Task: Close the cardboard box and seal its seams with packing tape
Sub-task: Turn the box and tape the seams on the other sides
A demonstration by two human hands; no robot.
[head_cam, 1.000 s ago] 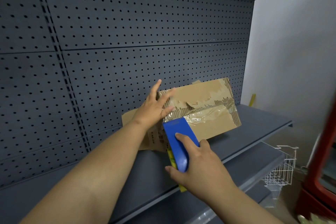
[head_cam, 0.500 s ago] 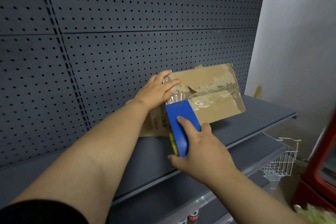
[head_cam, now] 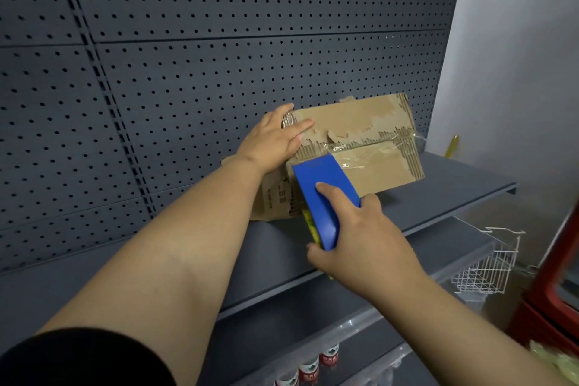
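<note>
Currently steadying the torn cardboard box, standing on the grey shelf against the pegboard, with the left hand laid over its upper left corner, fingers nearly straight; gripping the blue tape dispenser in the right hand, forefinger along its top, pressing it to the left end of the clear-taped centre seam.
</note>
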